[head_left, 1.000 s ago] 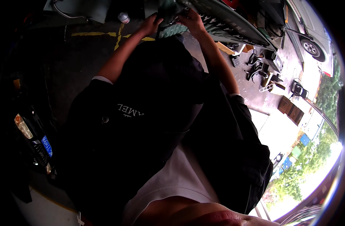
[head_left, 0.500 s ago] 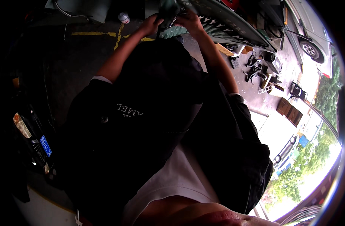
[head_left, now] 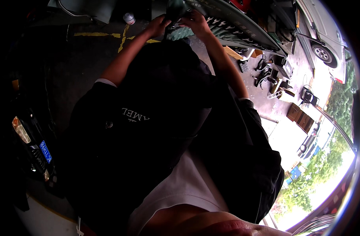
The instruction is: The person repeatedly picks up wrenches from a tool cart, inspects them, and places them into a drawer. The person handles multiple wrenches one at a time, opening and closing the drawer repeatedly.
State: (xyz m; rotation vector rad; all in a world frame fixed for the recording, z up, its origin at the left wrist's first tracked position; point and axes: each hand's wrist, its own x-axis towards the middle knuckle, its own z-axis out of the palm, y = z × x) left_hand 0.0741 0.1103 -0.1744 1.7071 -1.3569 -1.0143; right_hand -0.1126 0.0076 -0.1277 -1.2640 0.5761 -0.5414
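At the top of the head view, both my arms reach forward to a dark object (head_left: pixel 175 11), whose kind I cannot make out in the shadow. My left hand (head_left: pixel 158 26) is closed against its left side. On the other side, my right hand (head_left: pixel 195 23) has its fingers bent inward toward the object. Whatever sits between those fingertips is too dark and small to tell. Just right of my right hand, several open-ended wrenches (head_left: pixel 222 25) lie in a row in a dark green tray or drawer (head_left: pixel 262 44).
A white bottle (head_left: pixel 129 18) stands on the floor near yellow floor lines (head_left: pixel 97 34). At right are dark parts and boxes (head_left: pixel 268 72), cardboard boxes (head_left: pixel 300 117) and a parked vehicle's wheel (head_left: pixel 323 54). A dark car front (head_left: pixel 32 145) stands at left.
My right hand has shifted slightly left and its fingers have come off their earlier position on the dark object's right side. My left hand has stayed almost where it was.
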